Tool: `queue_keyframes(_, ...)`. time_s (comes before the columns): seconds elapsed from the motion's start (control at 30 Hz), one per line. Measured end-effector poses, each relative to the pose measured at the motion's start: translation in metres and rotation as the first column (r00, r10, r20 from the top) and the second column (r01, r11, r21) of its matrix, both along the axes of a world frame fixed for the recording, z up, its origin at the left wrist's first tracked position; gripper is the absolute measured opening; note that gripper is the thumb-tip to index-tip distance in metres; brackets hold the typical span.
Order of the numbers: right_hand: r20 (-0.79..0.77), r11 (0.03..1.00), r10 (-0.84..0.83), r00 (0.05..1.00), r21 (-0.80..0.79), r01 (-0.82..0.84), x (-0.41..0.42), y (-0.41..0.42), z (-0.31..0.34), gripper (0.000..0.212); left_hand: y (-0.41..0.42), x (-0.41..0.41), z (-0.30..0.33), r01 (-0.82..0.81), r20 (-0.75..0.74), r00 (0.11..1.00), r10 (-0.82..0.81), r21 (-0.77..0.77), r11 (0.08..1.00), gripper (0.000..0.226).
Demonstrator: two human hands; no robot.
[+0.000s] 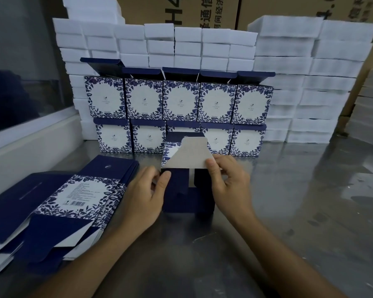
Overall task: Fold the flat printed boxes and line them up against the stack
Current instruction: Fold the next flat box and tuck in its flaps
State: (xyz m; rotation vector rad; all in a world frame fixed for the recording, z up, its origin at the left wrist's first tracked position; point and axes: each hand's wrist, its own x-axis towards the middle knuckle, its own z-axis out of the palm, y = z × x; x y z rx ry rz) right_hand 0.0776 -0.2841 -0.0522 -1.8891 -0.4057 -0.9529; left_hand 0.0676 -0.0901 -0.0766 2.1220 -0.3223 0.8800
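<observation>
While the half-formed box point(187, 186) stands on the bench point(289, 201) just in front of the folded rows point(179, 112), both hands grip it: the left hand point(146, 196) pinches a dark side panel, the right hand point(228, 181) pinches the grey flap point(187, 154). That flap probably wants creasing squarely along its fold, then tucking, with the left steadying the walls. Flat blanks point(58, 203) lie touching the left wrist; white foam blocks point(299, 82) wall in the back, so there's little room ahead.

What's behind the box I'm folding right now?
Behind the half-folded box stand two rows of folded printed boxes, backed by white foam blocks. The bottom row's middle box is mostly hidden by its raised flap.
</observation>
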Motion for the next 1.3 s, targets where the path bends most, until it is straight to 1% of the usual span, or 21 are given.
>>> queue_keyframes(0.1, 0.008, 1.0, 0.019, 1.0, -0.01, -0.019, 0.0, 0.001, 0.001, 0.026, 0.003, 0.001, 0.001, -0.031, 0.097, 0.995, 0.019, 0.121, 0.992, 0.033)
queue_keyframes(0.17, 0.016, 1.0, 0.026, 1.0, -0.015, -0.025, -0.001, 0.001, 0.0, 0.025, 0.004, 0.001, 0.002, -0.046, 0.131, 0.991, 0.025, 0.159, 0.986, 0.033)
queue_keyframes(0.33, 0.002, 1.0, 0.02, 1.0, -0.015, -0.02, -0.001, 0.001, -0.002, 0.028, 0.003, 0.001, 0.004, -0.059, 0.125, 0.992, 0.037, 0.177, 0.982, 0.032)
queue_keyframes(0.4, -0.006, 1.0, 0.018, 1.0, -0.01, -0.018, 0.0, 0.0, -0.002, 0.029, 0.004, 0.002, 0.002, -0.055, 0.112, 0.993, 0.032, 0.215, 0.975, 0.035)
queue_keyframes(0.47, -0.018, 1.0, 0.014, 1.0, 0.004, -0.014, 0.0, -0.001, -0.002, 0.028, 0.006, 0.002, 0.001, -0.05, 0.039, 0.998, 0.039, 0.311, 0.949, 0.041)
queue_keyframes(0.53, -0.023, 1.0, 0.009, 1.0, 0.011, -0.009, 0.002, -0.002, -0.002, 0.024, 0.01, 0.003, -0.002, -0.029, -0.106, 0.991, 0.083, 0.432, 0.901, 0.044)
queue_keyframes(0.6, -0.024, 1.0, 0.007, 1.0, 0.009, -0.007, 0.002, -0.003, -0.001, 0.024, 0.013, 0.005, -0.003, 0.003, -0.183, 0.978, 0.101, 0.493, 0.87, 0.047)
queue_keyframes(0.77, -0.011, 1.0, 0.01, 1.0, 0.007, -0.01, 0.003, -0.002, -0.001, 0.031, 0.013, 0.006, -0.002, 0.02, -0.195, 0.977, 0.091, 0.502, 0.865, 0.048)
queue_keyframes(0.83, -0.012, 1.0, 0.01, 1.0, 0.011, -0.01, 0.003, -0.003, -0.002, 0.031, 0.015, 0.005, -0.002, 0.045, -0.239, 0.967, 0.086, 0.498, 0.866, 0.047)
queue_keyframes(0.87, -0.015, 1.0, 0.01, 1.0, 0.012, -0.01, 0.003, -0.003, -0.002, 0.031, 0.015, 0.004, -0.001, 0.056, -0.259, 0.961, 0.098, 0.528, 0.847, 0.047)
queue_keyframes(0.93, -0.021, 1.0, 0.02, 1.0, 0.017, -0.02, 0.004, -0.003, -0.003, 0.029, 0.015, 0.003, 0.0, 0.053, -0.256, 0.955, 0.148, 0.639, 0.767, 0.048)
queue_keyframes(1.0, -0.018, 0.999, 0.027, 0.999, 0.018, -0.026, 0.004, -0.003, -0.003, 0.026, 0.015, 0.004, 0.0, 0.052, -0.257, 0.951, 0.172, 0.682, 0.73, 0.047)
queue_keyframes(1.07, -0.024, 0.999, 0.035, 0.999, 0.025, -0.035, 0.005, -0.005, -0.003, 0.025, 0.015, 0.005, 0.0, 0.055, -0.26, 0.949, 0.176, 0.69, 0.722, 0.047)
queue_keyframes(1.13, -0.045, 0.995, 0.073, 0.996, 0.068, -0.07, 0.006, -0.008, -0.004, 0.026, 0.015, 0.005, -0.002, 0.072, -0.273, 0.95, 0.149, 0.658, 0.75, 0.048)
queue_keyframes(1.23, -0.064, 0.969, 0.173, 0.983, 0.193, -0.158, 0.006, -0.012, -0.002, 0.031, 0.017, 0.003, -0.005, 0.102, -0.27, 0.962, 0.048, 0.515, 0.851, 0.049)
queue_keyframes(1.3, -0.082, 0.958, 0.2, 0.976, 0.225, -0.178, 0.008, -0.015, -0.001, 0.024, 0.015, 0.001, -0.005, 0.097, -0.191, 0.981, -0.028, 0.362, 0.927, 0.047)
